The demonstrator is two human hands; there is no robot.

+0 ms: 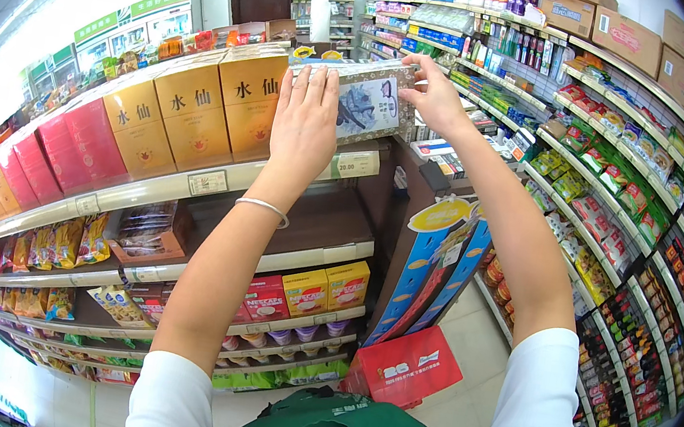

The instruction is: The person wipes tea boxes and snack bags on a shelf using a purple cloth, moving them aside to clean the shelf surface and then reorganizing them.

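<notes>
A grey-brown patterned carton [366, 109] with a picture panel on its front sits at the right end of the top shelf. My right hand [432, 95] grips its right end, fingers over the upper edge and thumb low against the side. My left hand [307, 114] lies flat on the left part of its front, fingers straight and pointing up, and covers that part. The left thumb is hidden. A row of gold cartons [193, 104] bearing writing stands just left of my left hand.
Pink cartons [84, 135] continue the row leftward. Below are a price-tag rail [209, 182], coffee boxes [305, 290] and snack bags [65, 243]. A blue hanging display [419, 270] and a red box [406, 363] stand at the shelf's end. Across the aisle runs a stocked shelf wall [614, 186].
</notes>
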